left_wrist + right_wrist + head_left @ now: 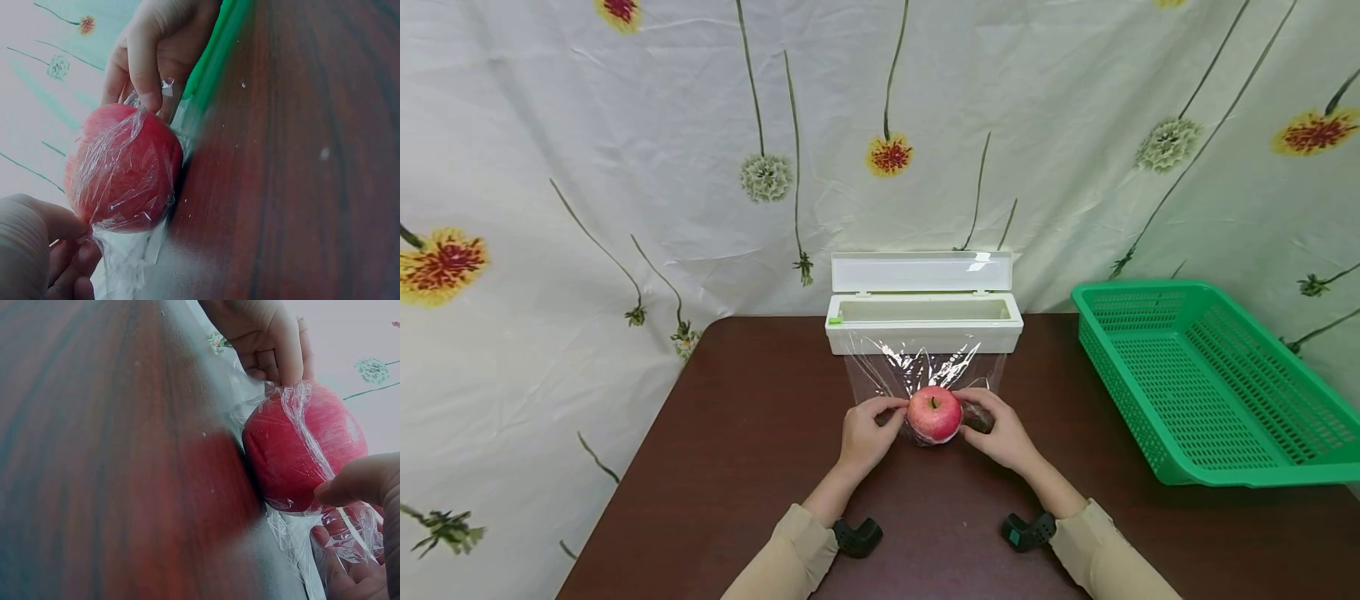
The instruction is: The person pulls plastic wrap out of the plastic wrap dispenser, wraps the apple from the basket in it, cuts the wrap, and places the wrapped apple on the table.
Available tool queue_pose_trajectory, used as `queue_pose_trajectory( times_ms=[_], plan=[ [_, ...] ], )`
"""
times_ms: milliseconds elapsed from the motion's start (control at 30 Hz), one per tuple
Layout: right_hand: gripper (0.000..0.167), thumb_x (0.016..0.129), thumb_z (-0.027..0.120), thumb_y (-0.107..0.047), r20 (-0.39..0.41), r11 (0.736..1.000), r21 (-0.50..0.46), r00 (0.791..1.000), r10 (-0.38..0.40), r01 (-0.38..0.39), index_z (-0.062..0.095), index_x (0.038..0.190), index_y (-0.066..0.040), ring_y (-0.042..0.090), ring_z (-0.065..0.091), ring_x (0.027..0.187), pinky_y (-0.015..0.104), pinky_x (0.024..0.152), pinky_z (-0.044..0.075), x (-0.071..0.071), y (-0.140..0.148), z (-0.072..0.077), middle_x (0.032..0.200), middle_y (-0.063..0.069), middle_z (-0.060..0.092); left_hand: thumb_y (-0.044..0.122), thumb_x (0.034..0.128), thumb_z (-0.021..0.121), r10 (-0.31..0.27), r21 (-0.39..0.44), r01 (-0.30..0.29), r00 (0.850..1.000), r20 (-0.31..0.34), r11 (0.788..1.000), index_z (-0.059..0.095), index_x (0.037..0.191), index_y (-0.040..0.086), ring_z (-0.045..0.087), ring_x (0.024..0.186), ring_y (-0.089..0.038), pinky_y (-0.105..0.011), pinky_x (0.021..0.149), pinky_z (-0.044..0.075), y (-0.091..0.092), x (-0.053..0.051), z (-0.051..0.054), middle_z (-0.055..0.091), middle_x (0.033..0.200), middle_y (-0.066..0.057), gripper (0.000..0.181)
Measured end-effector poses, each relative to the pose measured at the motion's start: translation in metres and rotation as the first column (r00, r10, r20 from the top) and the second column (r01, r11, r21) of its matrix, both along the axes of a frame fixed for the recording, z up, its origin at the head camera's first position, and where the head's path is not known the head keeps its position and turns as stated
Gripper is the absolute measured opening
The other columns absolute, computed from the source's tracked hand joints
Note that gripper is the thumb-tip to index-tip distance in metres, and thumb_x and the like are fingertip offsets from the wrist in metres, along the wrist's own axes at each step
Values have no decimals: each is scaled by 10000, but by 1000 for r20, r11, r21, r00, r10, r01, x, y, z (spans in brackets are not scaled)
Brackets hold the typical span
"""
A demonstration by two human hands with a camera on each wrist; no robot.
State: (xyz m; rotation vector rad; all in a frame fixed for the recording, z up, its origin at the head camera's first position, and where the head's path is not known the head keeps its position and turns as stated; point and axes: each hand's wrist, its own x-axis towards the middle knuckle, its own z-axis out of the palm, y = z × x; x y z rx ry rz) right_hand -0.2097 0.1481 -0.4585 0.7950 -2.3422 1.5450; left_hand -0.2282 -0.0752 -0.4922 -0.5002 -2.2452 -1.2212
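A red apple (934, 410) sits stem up on the dark table between both hands. Clear cling film (874, 372) spreads from the apple back to a white film box (925, 340), whose lid stands up. At the apple's left side my left hand (867, 433) pinches film between thumb and fingers, also visible in the left wrist view (37, 240). On the other side, my right hand (1003, 437) holds gathered film (359, 540), its thumb against the wrapped apple (303, 450). Film lies wrinkled over the apple's near side; its top around the stem looks bare.
A green perforated basket (1138, 289) stands at the table's right side. Behind the table hangs a pale cloth (685, 125) with printed flowers. Dark wrist devices (859, 538) sit below both hands. The brown tabletop (722, 467) extends to the left of the hands.
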Motion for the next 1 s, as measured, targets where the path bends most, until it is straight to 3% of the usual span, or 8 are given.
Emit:
queue_pose_trajectory(
  times_ms=[133,300,600,767,1000],
  plan=[
    [455,715,726,129,-12,1000,15,1000,-5,5,592,1146,75,381,566,995,334,873,492,0,0,0,1100,218,597,57,790,709,-7,16,7,1000,8,1000,759,893,85,640,709,-113,-269,614,512,0,1,0,714,830,-30,118],
    [472,716,721,142,46,999,-28,999,25,-23,569,1160,99,383,572,976,475,846,493,0,0,0,1105,237,579,72,767,698,-58,28,57,997,49,998,744,981,83,660,806,-141,-320,690,534,-1,5,2,713,909,-36,220],
    [490,720,759,79,96,999,-28,995,26,-23,572,1174,90,375,561,1047,488,872,476,0,0,0,1133,230,578,235,722,788,-152,-93,161,983,102,983,669,1154,113,591,1024,-188,-399,877,470,-10,7,3,670,1089,-15,464],
    [491,724,776,31,113,1000,-12,993,16,-15,584,1175,64,353,566,1063,455,879,483,-2,1,-1,1143,205,590,237,706,831,-221,-58,232,963,154,971,637,1193,108,575,1070,-160,-383,902,470,-12,5,2,644,1139,-8,540],
    [487,738,765,28,135,998,-43,989,56,-51,580,1187,67,369,563,1075,473,880,476,-7,4,-2,1165,206,592,253,706,836,-231,8,234,952,200,972,662,1129,132,562,1129,-177,-400,941,449,-11,2,3,631,1192,-33,473]
  ],
)
